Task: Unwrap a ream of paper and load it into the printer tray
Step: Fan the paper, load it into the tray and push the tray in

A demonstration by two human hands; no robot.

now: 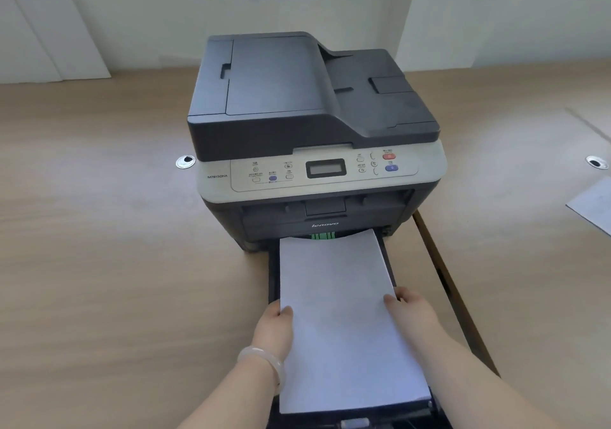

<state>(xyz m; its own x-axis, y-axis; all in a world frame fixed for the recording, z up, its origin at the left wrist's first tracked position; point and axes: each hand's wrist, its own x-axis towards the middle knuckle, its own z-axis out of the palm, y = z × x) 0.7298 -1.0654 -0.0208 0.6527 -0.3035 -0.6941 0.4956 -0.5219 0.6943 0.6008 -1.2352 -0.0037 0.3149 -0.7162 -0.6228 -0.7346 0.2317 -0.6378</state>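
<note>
A dark grey printer (pixel 314 114) stands on a wooden desk. Its black paper tray (pixel 273 273) is pulled out toward me. A white stack of paper (pixel 337 312) lies over the tray, its far end reaching the printer's slot by the green guide (pixel 322 236). My left hand (pixel 274 324) grips the stack's left edge, thumb on top. My right hand (pixel 411 311) grips the right edge, thumb on top as well. A pale bangle sits on my left wrist.
The wooden desk (pixel 115 263) spreads to both sides. Two round cable grommets, one left (pixel 185 161) and one right (pixel 596 163), sit in the desktop. A loose sheet (pixel 595 203) lies at the right edge. A dark gap (pixel 443 279) runs between desk panels right of the tray.
</note>
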